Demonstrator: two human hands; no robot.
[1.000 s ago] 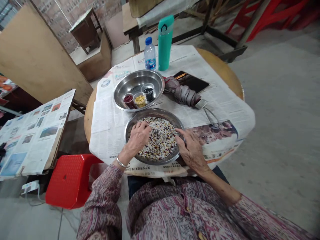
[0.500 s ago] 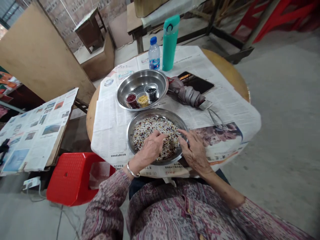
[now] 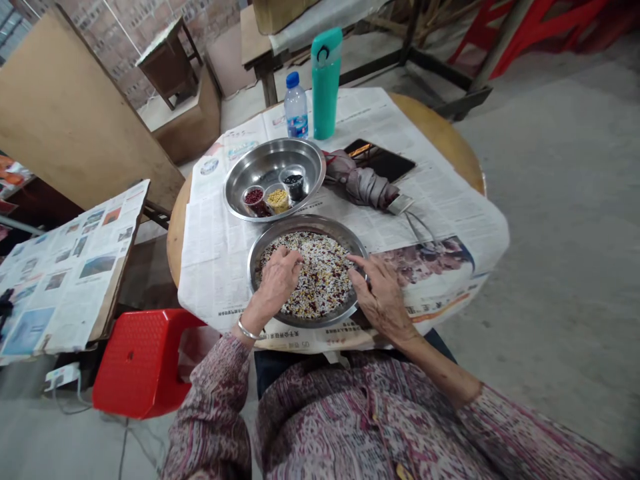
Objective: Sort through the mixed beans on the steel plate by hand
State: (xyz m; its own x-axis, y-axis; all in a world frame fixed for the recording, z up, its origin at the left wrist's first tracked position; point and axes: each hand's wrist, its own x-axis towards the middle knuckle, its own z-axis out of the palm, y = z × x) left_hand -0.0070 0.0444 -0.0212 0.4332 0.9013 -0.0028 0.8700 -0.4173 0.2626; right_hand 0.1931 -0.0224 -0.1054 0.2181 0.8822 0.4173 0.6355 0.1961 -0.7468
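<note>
A shallow steel bowl (image 3: 345, 231) holds a spread of white grains mixed with yellow, dark red and black beans (image 3: 317, 283). Over the left part of this mix is my left hand (image 3: 280, 277), its fingers curled down toward the grains; whatever they pinch is hidden. My right hand (image 3: 381, 293) rests at the bowl's right rim, thumb and forefinger apart and reaching in over the mix. Behind stands a larger steel basin (image 3: 240, 167) with clear cups of red beans (image 3: 255, 198), yellow beans (image 3: 278, 200) and black beans (image 3: 293, 185).
Newspaper (image 3: 210, 247) covers the round table. At its back stand a water bottle (image 3: 297, 110) and a teal flask (image 3: 326, 87). A folded grey umbrella (image 3: 367, 187) and a dark tablet-like slab (image 3: 385, 160) lie right of the basin. A red stool (image 3: 135, 363) is at lower left.
My left hand has moved left across the bowl, uncovering the mix in the middle. My right hand stays at the right rim. The whole view has shifted slightly.
</note>
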